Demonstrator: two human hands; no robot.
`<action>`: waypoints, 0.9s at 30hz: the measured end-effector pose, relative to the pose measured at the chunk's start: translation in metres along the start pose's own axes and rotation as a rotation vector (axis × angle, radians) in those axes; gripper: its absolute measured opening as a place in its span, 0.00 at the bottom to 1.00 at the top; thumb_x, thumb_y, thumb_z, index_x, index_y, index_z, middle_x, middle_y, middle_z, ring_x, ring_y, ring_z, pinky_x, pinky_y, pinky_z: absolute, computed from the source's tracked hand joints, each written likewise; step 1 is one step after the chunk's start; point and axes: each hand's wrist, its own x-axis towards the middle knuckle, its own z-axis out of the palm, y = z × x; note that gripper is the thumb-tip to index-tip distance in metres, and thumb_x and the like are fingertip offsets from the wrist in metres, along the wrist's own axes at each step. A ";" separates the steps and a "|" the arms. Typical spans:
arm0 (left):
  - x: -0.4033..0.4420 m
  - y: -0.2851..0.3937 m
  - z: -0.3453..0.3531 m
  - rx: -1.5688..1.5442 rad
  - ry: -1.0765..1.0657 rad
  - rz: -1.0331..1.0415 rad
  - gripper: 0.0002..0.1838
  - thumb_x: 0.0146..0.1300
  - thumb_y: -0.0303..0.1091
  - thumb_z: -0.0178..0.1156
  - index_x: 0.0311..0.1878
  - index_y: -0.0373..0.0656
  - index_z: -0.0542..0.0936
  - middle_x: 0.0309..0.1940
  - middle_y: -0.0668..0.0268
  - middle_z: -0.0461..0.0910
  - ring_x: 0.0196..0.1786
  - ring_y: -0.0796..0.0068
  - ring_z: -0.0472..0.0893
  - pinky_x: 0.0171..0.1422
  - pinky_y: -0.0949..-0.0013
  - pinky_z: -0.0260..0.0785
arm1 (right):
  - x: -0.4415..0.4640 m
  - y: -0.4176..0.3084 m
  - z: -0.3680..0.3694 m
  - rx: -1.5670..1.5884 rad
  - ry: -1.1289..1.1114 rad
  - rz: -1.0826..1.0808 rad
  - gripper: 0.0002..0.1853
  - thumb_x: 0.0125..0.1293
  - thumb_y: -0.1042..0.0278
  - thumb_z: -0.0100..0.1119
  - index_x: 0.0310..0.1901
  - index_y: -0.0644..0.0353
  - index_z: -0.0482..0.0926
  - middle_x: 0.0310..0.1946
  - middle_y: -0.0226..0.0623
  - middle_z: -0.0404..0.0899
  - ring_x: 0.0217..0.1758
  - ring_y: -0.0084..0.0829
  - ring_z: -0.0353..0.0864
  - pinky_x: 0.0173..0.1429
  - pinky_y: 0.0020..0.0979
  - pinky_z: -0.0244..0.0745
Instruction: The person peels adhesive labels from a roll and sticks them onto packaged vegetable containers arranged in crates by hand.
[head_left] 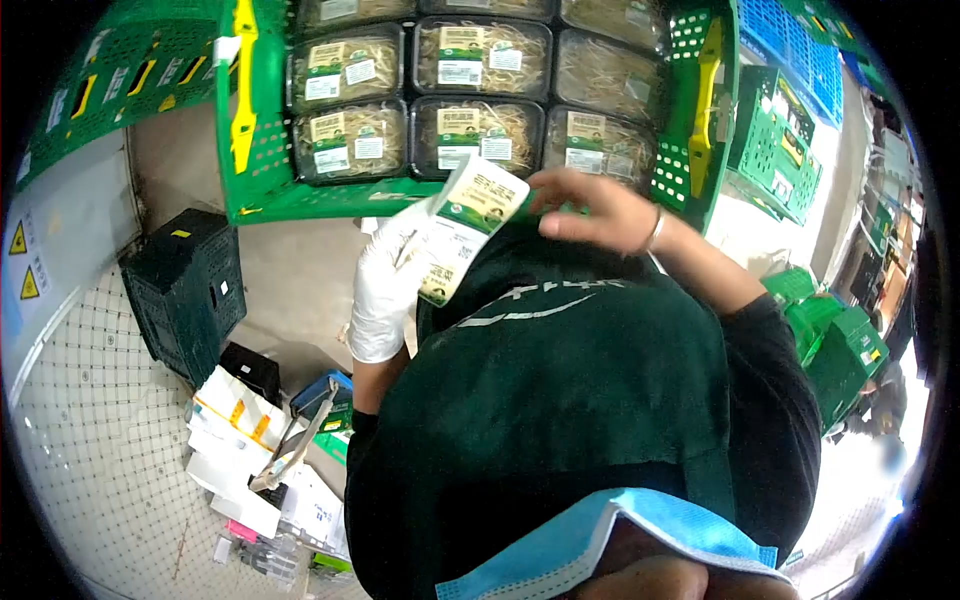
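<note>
My left hand [385,285], in a white glove, is closed round a strip of printed labels [478,205] in cream, green and white. The strip hangs in front of my dark green apron [590,370]. Bare, with a band at the wrist, my right hand [600,212] is just right of the strip, its thumb and fingers apart. Its fingertips are close to the strip's edge; whether they touch I cannot tell. Beyond both hands, a green crate [330,203] holds several black trays of sprouts [480,135]. Many carry labels; one tray [610,75] at the right shows no cream label.
Yellow handles [243,90] stand on the crate's sides. A dark crate [190,290] stands on the floor at left, with cardboard and papers [240,410] below it. More green crates [775,145] and a blue crate [795,45] are at right.
</note>
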 end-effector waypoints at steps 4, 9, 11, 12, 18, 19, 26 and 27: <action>0.004 0.003 0.015 0.193 -0.123 -0.187 0.15 0.54 0.23 0.54 0.46 0.35 0.71 0.41 0.62 0.74 0.44 0.75 0.73 0.50 0.73 0.65 | -0.001 -0.007 0.014 0.029 0.119 -0.141 0.12 0.49 0.69 0.60 0.36 0.63 0.73 0.26 0.44 0.75 0.29 0.39 0.76 0.34 0.31 0.70; 0.021 0.024 0.054 0.326 -0.130 -0.086 0.15 0.49 0.23 0.58 0.43 0.36 0.74 0.34 0.61 0.77 0.37 0.71 0.77 0.43 0.75 0.67 | -0.006 -0.009 0.023 0.005 0.043 -0.255 0.08 0.49 0.72 0.58 0.31 0.62 0.74 0.24 0.44 0.74 0.27 0.43 0.74 0.31 0.34 0.69; 0.016 0.016 0.056 0.399 -0.059 -0.147 0.10 0.50 0.26 0.59 0.36 0.35 0.76 0.27 0.61 0.78 0.27 0.75 0.77 0.32 0.75 0.68 | -0.010 -0.011 0.019 -0.066 0.016 -0.155 0.07 0.48 0.71 0.59 0.29 0.62 0.74 0.22 0.42 0.74 0.25 0.40 0.75 0.29 0.33 0.69; 0.014 0.014 0.053 0.424 -0.041 -0.189 0.07 0.52 0.29 0.59 0.28 0.34 0.76 0.22 0.61 0.76 0.20 0.79 0.73 0.24 0.75 0.65 | -0.009 -0.012 0.019 -0.020 0.110 -0.163 0.07 0.48 0.70 0.60 0.28 0.62 0.75 0.21 0.41 0.74 0.24 0.38 0.75 0.28 0.32 0.69; 0.009 0.008 0.035 0.473 -0.071 -0.171 0.09 0.52 0.28 0.59 0.33 0.32 0.75 0.24 0.65 0.77 0.21 0.81 0.73 0.24 0.77 0.65 | 0.015 -0.001 -0.050 -0.588 0.557 -0.205 0.05 0.45 0.77 0.59 0.26 0.58 0.77 0.22 0.32 0.77 0.26 0.28 0.77 0.31 0.25 0.74; 0.008 0.013 0.036 0.137 0.051 -0.258 0.10 0.52 0.28 0.59 0.36 0.31 0.75 0.25 0.67 0.77 0.22 0.81 0.73 0.25 0.77 0.66 | 0.025 0.020 -0.091 -0.549 0.501 -0.092 0.10 0.50 0.69 0.57 0.37 0.54 0.76 0.34 0.35 0.76 0.39 0.31 0.76 0.40 0.30 0.73; -0.008 0.011 -0.013 0.164 0.482 -0.118 0.11 0.52 0.21 0.55 0.41 0.33 0.73 0.30 0.62 0.77 0.28 0.80 0.76 0.31 0.80 0.69 | 0.091 0.075 -0.134 -1.490 -0.017 0.474 0.19 0.59 0.64 0.42 0.52 0.58 0.63 0.48 0.41 0.67 0.51 0.38 0.67 0.52 0.35 0.64; -0.010 0.009 -0.020 0.160 0.482 -0.121 0.11 0.52 0.21 0.55 0.41 0.33 0.73 0.30 0.62 0.77 0.28 0.80 0.76 0.31 0.80 0.69 | 0.097 0.062 -0.122 -1.114 0.143 0.718 0.17 0.59 0.64 0.43 0.49 0.61 0.64 0.45 0.42 0.69 0.45 0.39 0.70 0.50 0.36 0.66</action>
